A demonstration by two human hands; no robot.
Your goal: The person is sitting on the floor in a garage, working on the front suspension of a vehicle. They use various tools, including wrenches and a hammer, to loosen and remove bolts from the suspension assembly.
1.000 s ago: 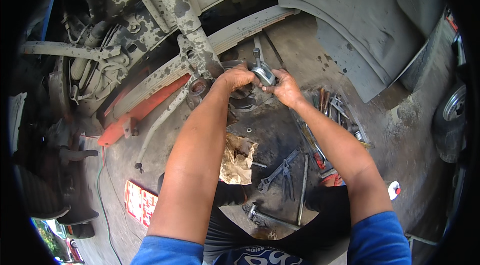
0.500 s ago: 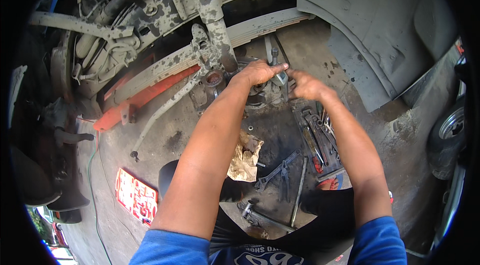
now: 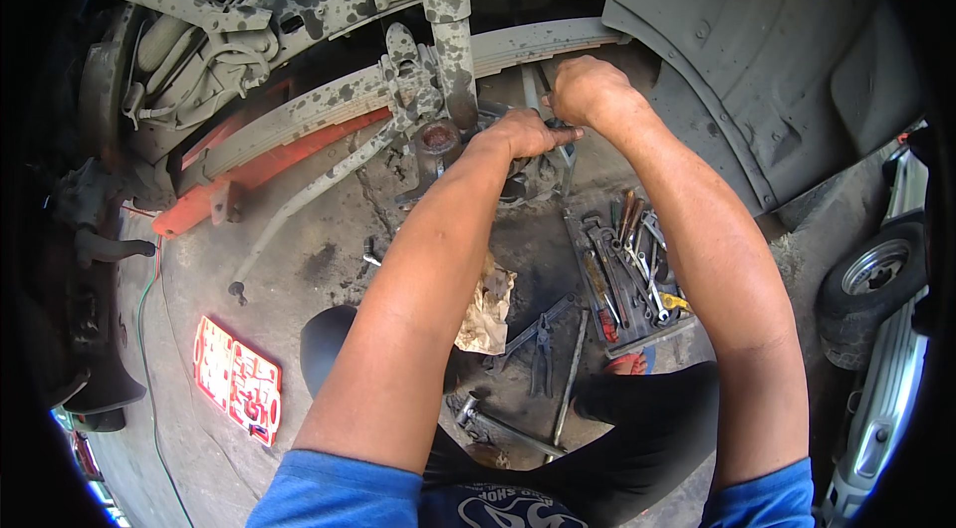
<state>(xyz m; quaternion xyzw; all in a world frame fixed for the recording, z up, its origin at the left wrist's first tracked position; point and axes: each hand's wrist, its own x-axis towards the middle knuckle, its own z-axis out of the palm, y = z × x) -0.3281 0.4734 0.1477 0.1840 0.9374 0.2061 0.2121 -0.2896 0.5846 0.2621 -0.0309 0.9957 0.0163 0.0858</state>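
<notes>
My left hand is closed, thumb pointing right, over the greasy hub parts below the leaf spring. Beside its thumb a slim grey metal tool slants down; its kind is unclear and the fingers partly cover it. A little farther and to the right, my right hand is curled into a fist with its back toward me. A dark bit shows at its finger edge, but what it grips is hidden. Left of my left hand stands a rusty-topped metal cylinder.
A tray of wrenches and screwdrivers lies to the right. Pliers, a long bar and a hammer-like tool lie nearer, beside stained brown paper. A leaf spring and a red beam cross the far side.
My right hand has risen away and slightly right from beside the grey tool, and is now a tight fist. My left hand stays nearly in place. The whole view has shifted a little.
</notes>
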